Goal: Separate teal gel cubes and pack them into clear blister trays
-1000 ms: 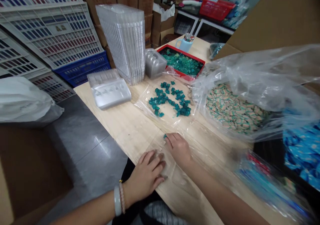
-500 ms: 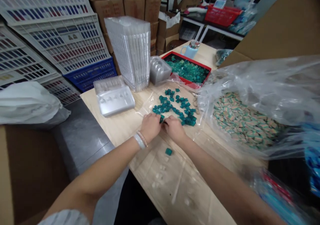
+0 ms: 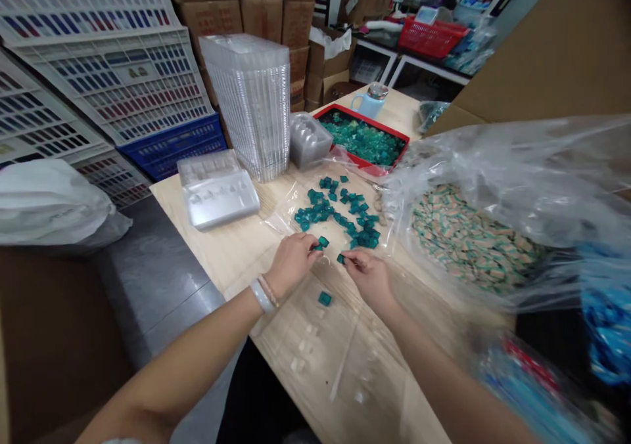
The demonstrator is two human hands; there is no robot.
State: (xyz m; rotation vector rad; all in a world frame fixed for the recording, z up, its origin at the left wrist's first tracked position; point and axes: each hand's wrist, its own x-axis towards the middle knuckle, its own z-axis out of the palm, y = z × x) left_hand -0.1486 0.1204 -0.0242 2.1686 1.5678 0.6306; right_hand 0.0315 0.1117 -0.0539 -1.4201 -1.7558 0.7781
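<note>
My left hand (image 3: 294, 260) is closed in a pinch, with a small teal square piece (image 3: 323, 242) at its fingertips. Opposite it, my right hand (image 3: 367, 273) pinches another teal square piece (image 3: 341, 259) between thumb and finger. The two hands are a short gap apart over the table. Just beyond them a loose pile of teal pieces (image 3: 315, 211) lies on clear plastic. A single teal square (image 3: 325, 298) rests on the plastic nearer to me, with a few small whitish bits (image 3: 303, 345) below it.
A clear plastic tray (image 3: 221, 198) and a tall stack of clear trays (image 3: 256, 109) stand at the left. Behind the pile sits a red tray (image 3: 355, 158) of teal pieces, with a blue mug (image 3: 369, 104) beyond. Many striped pieces (image 3: 473, 237) lie in plastic at the right.
My hands were together and have moved apart, the right one to the right. A teal piece now shows at the fingertips of each. The view has shifted slightly.
</note>
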